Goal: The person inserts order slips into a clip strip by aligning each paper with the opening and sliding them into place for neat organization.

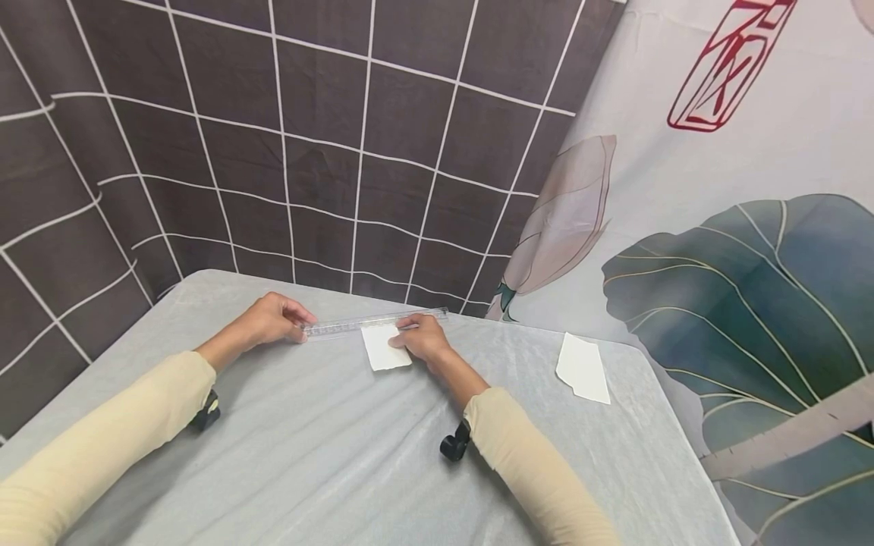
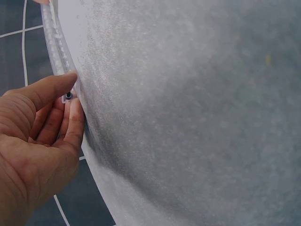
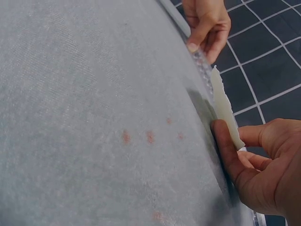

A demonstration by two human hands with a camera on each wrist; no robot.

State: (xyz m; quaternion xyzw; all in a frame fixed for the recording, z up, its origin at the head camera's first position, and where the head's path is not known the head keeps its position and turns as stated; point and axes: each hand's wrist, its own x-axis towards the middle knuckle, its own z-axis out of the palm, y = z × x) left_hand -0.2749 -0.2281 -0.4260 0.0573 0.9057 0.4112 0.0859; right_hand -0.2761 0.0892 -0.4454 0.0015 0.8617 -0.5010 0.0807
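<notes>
A dark, white-gridded backdrop (image 1: 321,98) fills the upper left; a pale hanging (image 1: 642,152) with blue-green leaves (image 1: 751,265) covers the right. The grey, cloth-covered tabletop (image 1: 328,455) spans the lower middle.

There are two paper pieces (image 1: 385,350) and one clear strip (image 1: 347,326).

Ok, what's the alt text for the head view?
Left fingers pinch one end of a clear ruler while right fingers hold a white scrap alongside it over a pale grey cloth; a second white scrap lies farther right.
</notes>
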